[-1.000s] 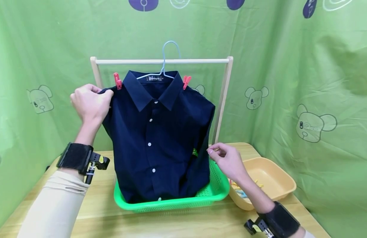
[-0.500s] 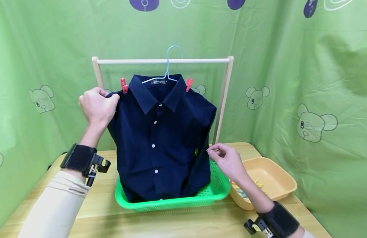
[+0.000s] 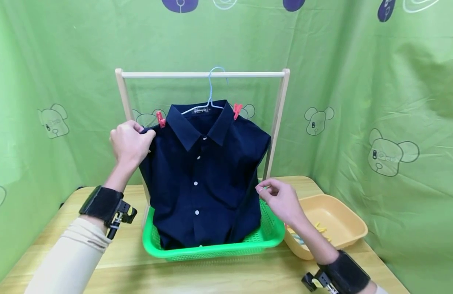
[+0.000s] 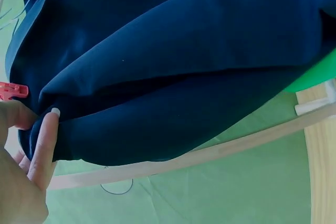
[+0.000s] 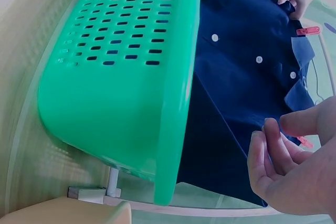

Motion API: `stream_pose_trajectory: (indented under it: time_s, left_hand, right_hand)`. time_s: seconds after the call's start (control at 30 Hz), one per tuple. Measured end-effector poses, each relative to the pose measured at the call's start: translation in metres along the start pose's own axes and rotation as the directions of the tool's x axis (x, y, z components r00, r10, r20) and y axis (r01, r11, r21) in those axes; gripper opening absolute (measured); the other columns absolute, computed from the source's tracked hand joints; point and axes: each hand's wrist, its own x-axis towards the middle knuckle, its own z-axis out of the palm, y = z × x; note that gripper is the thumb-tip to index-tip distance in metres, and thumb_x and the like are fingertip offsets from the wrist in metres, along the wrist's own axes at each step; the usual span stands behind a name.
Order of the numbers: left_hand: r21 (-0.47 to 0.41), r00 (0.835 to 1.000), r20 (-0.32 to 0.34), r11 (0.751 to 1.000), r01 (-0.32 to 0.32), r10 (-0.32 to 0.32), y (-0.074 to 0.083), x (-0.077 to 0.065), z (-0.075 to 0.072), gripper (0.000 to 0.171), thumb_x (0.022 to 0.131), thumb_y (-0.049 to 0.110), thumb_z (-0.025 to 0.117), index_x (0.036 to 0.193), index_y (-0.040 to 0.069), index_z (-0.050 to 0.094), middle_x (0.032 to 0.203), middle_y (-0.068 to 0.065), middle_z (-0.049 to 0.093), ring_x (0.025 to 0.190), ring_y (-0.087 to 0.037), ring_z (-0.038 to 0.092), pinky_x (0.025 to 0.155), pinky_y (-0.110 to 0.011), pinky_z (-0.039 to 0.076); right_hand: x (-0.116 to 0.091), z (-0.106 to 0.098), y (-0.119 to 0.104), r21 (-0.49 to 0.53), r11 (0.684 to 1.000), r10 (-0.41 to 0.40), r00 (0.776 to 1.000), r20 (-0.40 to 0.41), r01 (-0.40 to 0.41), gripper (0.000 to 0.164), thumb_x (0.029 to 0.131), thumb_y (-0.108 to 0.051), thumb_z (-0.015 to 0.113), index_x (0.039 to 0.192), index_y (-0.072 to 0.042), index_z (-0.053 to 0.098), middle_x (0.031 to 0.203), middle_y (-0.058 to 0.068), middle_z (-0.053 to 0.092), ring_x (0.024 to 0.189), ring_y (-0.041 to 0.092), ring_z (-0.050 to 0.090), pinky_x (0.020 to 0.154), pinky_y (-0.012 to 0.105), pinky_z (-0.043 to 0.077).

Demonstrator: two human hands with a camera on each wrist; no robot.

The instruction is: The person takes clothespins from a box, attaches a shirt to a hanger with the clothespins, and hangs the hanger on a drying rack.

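Note:
A dark navy button-up shirt [image 3: 219,171] hangs on a light blue wire hanger [image 3: 210,87], its lower part inside a green basket [image 3: 212,251]. The hanger's hook straddles the rack's top rail. Red clothespins [image 3: 160,119] grip the shirt on both sides of the collar. My left hand [image 3: 132,141] pinches the shoulder at the left between thumb and fingers; the left wrist view shows the cloth [image 4: 157,93] folding away from that hold. My right hand [image 3: 281,200] hovers near the shirt's right side above the basket rim, fingers loosely curled with nothing in them [image 5: 294,161].
A wooden rack [image 3: 202,75] stands behind the basket. At the right, a pale orange bin [image 3: 334,216] holds several yellow and blue clothespins [image 3: 319,228], partly hidden by my right forearm. Green printed curtains [image 3: 358,102] surround the wooden table [image 3: 145,273].
My left hand has moved down and to the right with the shirt. The hanger has sunk until its hook sits close over the rail. My right hand has stayed nearly still.

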Motion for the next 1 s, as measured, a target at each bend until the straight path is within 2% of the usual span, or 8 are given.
stream_pose_trajectory:
  time_s: [0.17, 0.43, 0.6, 0.77, 0.87, 1.0]
  left_hand:
    - [0.000, 0.998, 0.054, 1.000, -0.019, 0.019, -0.003, -0.003, -0.001, 0.022, 0.078, 0.021, 0.063, 0.083, 0.001, 0.071, 0.088, -0.019, 0.075, 0.087, -0.045, 0.066, 0.078, -0.051, 0.049]
    - [0.002, 0.990, 0.129, 0.998, -0.059, 0.058, -0.006, -0.004, -0.007, 0.023, 0.082, 0.017, 0.060, 0.093, 0.000, 0.071, 0.093, -0.021, 0.074, 0.086, -0.045, 0.066, 0.076, -0.050, 0.049]
    - [0.004, 0.983, 0.132, 0.992, -0.129, 0.127, -0.008, -0.007, -0.014, 0.022, 0.083, 0.017, 0.061, 0.094, -0.001, 0.070, 0.091, -0.022, 0.074, 0.082, -0.045, 0.066, 0.073, -0.050, 0.048]
    - [-0.024, 0.970, 0.128, 0.979, -0.203, 0.205, -0.011, -0.011, -0.016, 0.018, 0.084, 0.015, 0.063, 0.094, 0.003, 0.070, 0.081, -0.021, 0.073, 0.074, -0.044, 0.064, 0.067, -0.049, 0.044]
    - [-0.032, 0.966, 0.137, 0.976, -0.216, 0.219, -0.011, -0.013, -0.017, 0.016, 0.085, 0.017, 0.065, 0.095, 0.005, 0.070, 0.078, -0.019, 0.073, 0.073, -0.043, 0.065, 0.066, -0.048, 0.044]
    - [-0.032, 0.965, 0.163, 0.979, -0.200, 0.203, -0.011, -0.017, -0.022, 0.019, 0.088, 0.022, 0.068, 0.099, 0.006, 0.070, 0.082, -0.019, 0.075, 0.081, -0.042, 0.067, 0.074, -0.050, 0.045]
  right_hand:
    - [0.000, 0.001, -0.002, -0.001, 1.000, 0.017, 1.000, 0.012, -0.017, 0.018, 0.098, -0.018, 0.065, 0.109, -0.007, 0.074, 0.085, 0.013, 0.073, 0.076, 0.023, 0.065, 0.067, 0.030, 0.048]
    - [-0.003, 0.002, -0.003, -0.010, 1.000, 0.023, 1.000, 0.021, -0.022, 0.018, 0.098, -0.018, 0.065, 0.109, -0.006, 0.073, 0.087, 0.011, 0.074, 0.076, 0.016, 0.067, 0.065, 0.028, 0.048]
    - [-0.004, 0.001, -0.003, -0.008, 1.000, 0.022, 1.000, 0.021, -0.022, 0.017, 0.098, -0.015, 0.064, 0.109, -0.005, 0.074, 0.087, 0.009, 0.074, 0.078, 0.017, 0.067, 0.066, 0.028, 0.048]
    - [-0.005, 0.000, -0.001, -0.014, 0.999, 0.033, 0.999, 0.019, -0.032, 0.017, 0.098, -0.016, 0.064, 0.109, -0.006, 0.074, 0.087, 0.008, 0.074, 0.078, 0.018, 0.066, 0.068, 0.029, 0.048]
    - [-0.005, 0.000, -0.001, -0.015, 0.999, 0.032, 0.999, 0.020, -0.032, 0.017, 0.098, -0.016, 0.064, 0.109, -0.006, 0.073, 0.087, 0.008, 0.074, 0.078, 0.018, 0.066, 0.068, 0.029, 0.048]
    - [-0.005, 0.000, 0.000, -0.011, 0.999, 0.033, 0.999, 0.021, -0.032, 0.017, 0.098, -0.015, 0.064, 0.109, -0.006, 0.073, 0.087, 0.008, 0.074, 0.078, 0.019, 0.066, 0.068, 0.029, 0.048]
